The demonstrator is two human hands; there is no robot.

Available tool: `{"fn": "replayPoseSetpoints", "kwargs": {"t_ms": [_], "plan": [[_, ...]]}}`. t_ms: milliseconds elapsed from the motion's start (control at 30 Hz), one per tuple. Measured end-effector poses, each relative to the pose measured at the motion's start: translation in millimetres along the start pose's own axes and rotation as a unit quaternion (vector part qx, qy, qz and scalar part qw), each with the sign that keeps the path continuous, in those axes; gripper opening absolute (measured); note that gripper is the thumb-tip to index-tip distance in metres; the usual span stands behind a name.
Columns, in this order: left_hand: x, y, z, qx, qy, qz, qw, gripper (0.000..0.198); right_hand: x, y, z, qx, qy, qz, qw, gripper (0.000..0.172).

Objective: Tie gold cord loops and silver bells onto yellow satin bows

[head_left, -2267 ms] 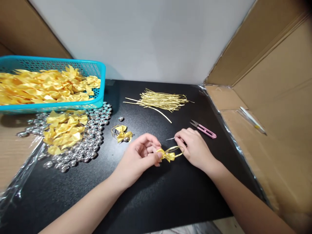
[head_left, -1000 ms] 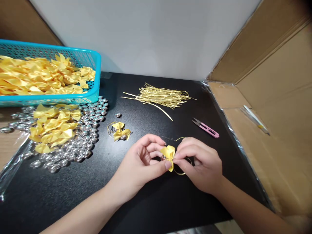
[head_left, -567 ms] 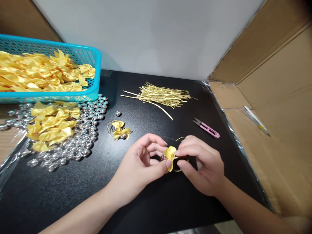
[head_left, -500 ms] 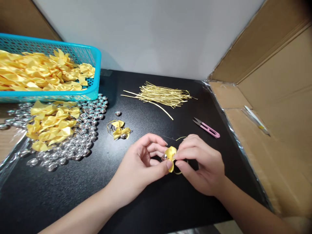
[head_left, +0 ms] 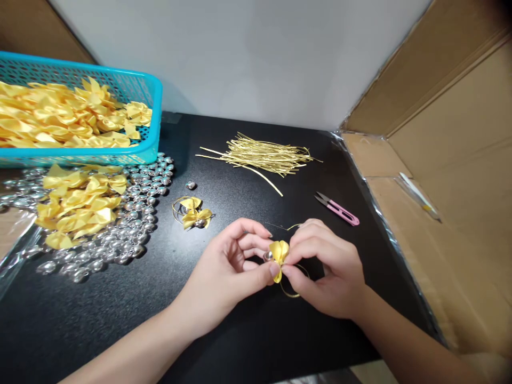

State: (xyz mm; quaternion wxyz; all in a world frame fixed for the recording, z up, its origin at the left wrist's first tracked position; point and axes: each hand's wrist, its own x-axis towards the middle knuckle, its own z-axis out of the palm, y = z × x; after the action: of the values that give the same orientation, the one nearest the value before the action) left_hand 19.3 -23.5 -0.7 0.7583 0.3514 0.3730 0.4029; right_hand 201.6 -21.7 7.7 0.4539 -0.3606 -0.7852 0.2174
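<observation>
Between thumb and fingers, my left hand (head_left: 242, 264) pinches a yellow ribbon bow (head_left: 279, 250) from its left side. A shiny silver bell-like bead (head_left: 268, 256) sits against the bow. My right hand (head_left: 326, 266) is closed at the bow's right side, its thumb and forefinger pinched together there on a thin gold cord (head_left: 295, 295). That cord loops below and behind the right fingers, and a free end shows above them. The exact spot where the cord meets the bow is hidden by the fingertips.
Gold cords (head_left: 268, 154) lie bundled at the back. Pink thread snips (head_left: 338, 208) rest at right. Two finished-looking bows with cord (head_left: 195, 213) and a single silver bead (head_left: 191, 185) lie left of my hands. Farther left are silver beads (head_left: 100, 250), loose bows (head_left: 82, 205) and a turquoise basket (head_left: 156, 114) of bows.
My right fingers have shifted slightly left, closer against the bow. The cord loop below them shows more fully. The whole view has moved a little, and both hands keep their grip.
</observation>
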Motion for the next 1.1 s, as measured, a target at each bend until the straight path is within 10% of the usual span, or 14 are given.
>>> {"fn": "replayPoseSetpoints", "kwargs": {"t_ms": [933, 1100], "plan": [[-8.8, -0.8, -0.7, 0.193, -0.048, 0.12, 0.973, 0.02, 0.2, 0.9, 0.3, -0.027, -0.015, -0.014, 0.999, 0.014], [-4.5, 4.1, 4.2, 0.174, 0.036, 0.078, 0.981, 0.015, -0.6, 0.5, 0.6, -0.065, -0.023, -0.03, 0.997, 0.016]]}}
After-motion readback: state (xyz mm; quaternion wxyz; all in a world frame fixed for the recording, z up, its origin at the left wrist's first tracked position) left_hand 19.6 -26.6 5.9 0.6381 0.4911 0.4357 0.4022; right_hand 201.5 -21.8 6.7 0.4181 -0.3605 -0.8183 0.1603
